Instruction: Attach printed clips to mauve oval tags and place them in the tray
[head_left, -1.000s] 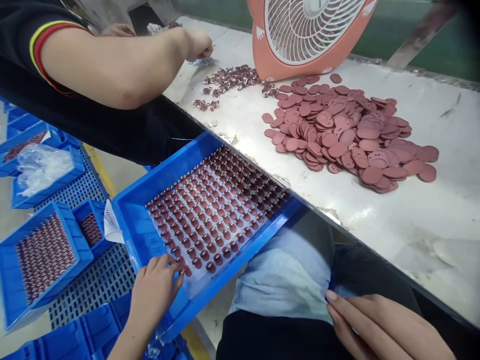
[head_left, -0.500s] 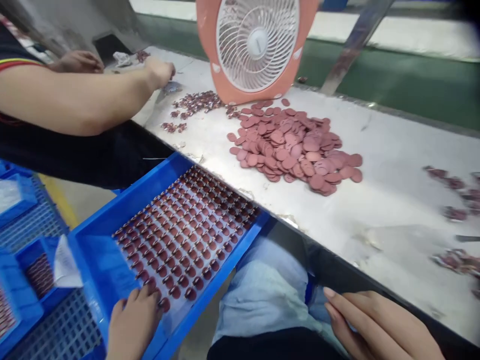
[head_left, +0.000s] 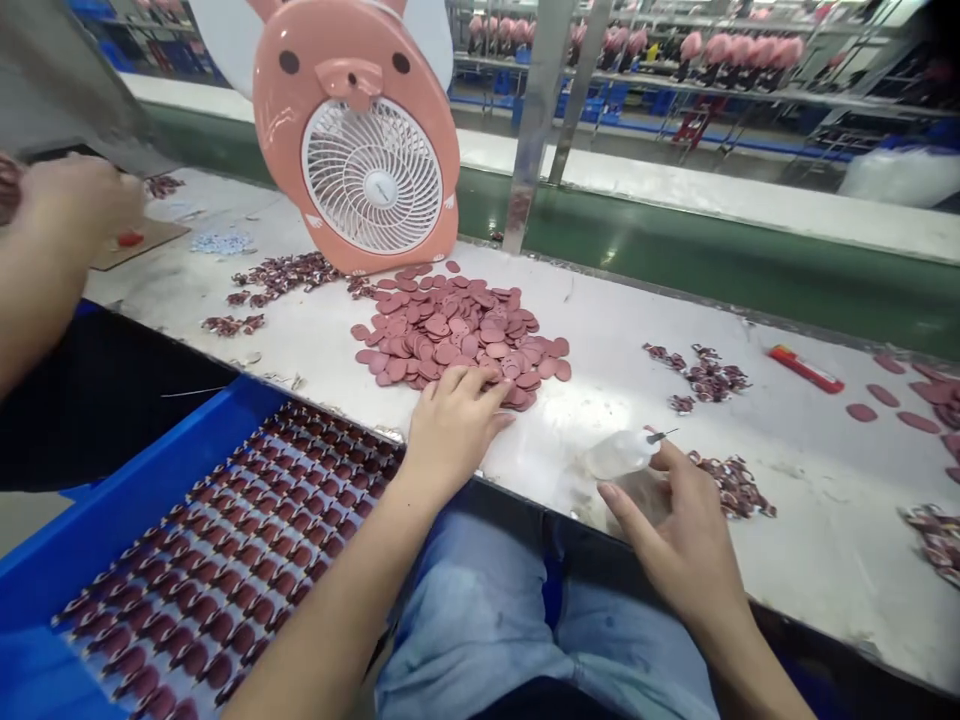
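My left hand (head_left: pixel 457 425) rests on the near edge of a heap of dull red oval discs (head_left: pixel 450 330), fingers stretched and slightly apart; whether a disc is under the fingertips is hidden. Beside my right hand (head_left: pixel 686 520) a translucent squeeze bottle (head_left: pixel 619 455) with a thin needle tip lies tilted on the white tabletop (head_left: pixel 600 370). My right thumb and fingers are spread around the bottle's near side, and I cannot see a firm grip. At lower left a blue tray (head_left: pixel 142 505) holds rows of red discs with small metallic pieces attached (head_left: pixel 247 560).
A pink animal-faced fan (head_left: pixel 360 150) stands behind the heap. Small dark red and metallic pieces (head_left: pixel 709 375) lie in clusters, near a red cutter knife (head_left: pixel 806 370). More discs (head_left: pixel 915 400) lie at far right. A co-worker's arm (head_left: pixel 60 240) reaches in from the left.
My left hand has left the tray and moved up to the disc heap. My right hand has moved from the table edge to the bottle. The view has swung right and upward.
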